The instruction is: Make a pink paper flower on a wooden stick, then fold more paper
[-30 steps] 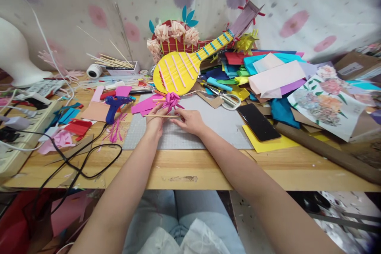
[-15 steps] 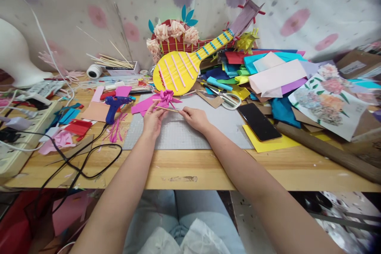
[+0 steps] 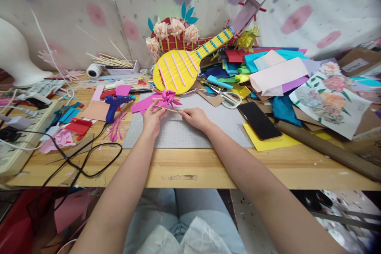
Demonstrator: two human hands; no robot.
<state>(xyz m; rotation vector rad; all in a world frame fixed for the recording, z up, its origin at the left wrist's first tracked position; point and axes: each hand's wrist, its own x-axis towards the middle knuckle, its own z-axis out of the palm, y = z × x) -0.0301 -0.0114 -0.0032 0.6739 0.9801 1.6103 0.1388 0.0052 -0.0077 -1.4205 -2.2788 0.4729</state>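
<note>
My left hand and my right hand are over a grey cutting mat. Between them they pinch a thin wooden stick, the left hand at its left part, the right hand at its right end. A magenta paper flower sits at the fingertips of my left hand, just beyond the stick. Pink paper pieces lie under and left of the flower.
A blue glue gun lies left of the mat, its black cord looping to the table edge. A yellow paper guitar, scissors, a black phone, and piled coloured paper fill the back and right.
Both hands shifted slightly away from me with the stick. The flower moved left and back a little between the earliest frame and now.
</note>
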